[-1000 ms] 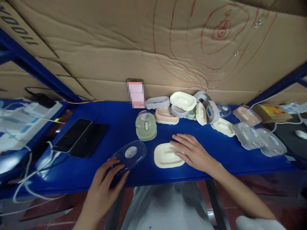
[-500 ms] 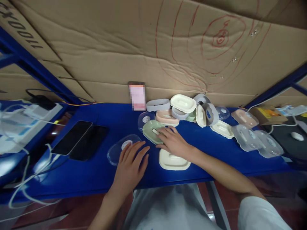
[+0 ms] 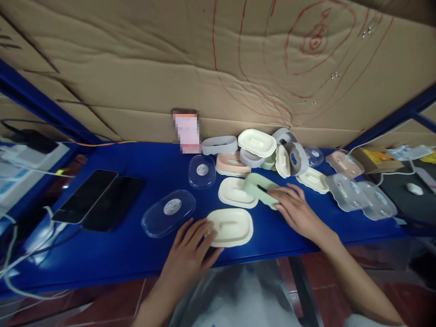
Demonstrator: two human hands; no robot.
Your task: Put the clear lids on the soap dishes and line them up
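Note:
My right hand [image 3: 294,209] grips the right end of a light green oval plastic shell [image 3: 254,184] with a slot in it, held tilted. The shell's left end overlaps a cream plastic base [image 3: 233,191] on the table. Nearer to me lies a second cream base [image 3: 240,225] with a raised middle. Over its left edge my left hand [image 3: 194,240] spreads its fingers; whether they touch it I cannot tell. To the left rests a clear oval lid [image 3: 156,220] with a round white label. Another clear lid [image 3: 200,179] sits farther back.
Grey, peach and cream plastic pieces [image 3: 257,143] are piled at the back. Clear wavy lids [image 3: 350,200] lie at the right. Two dark phones [image 3: 112,202] rest on the left part of the blue table [image 3: 119,247]. A pink-screened device [image 3: 188,131] leans against the cardboard.
The green shell has come off the cream base beneath it and moved right with my right hand, now tilted. My left hand has moved from the clear oval lid to the near cream base.

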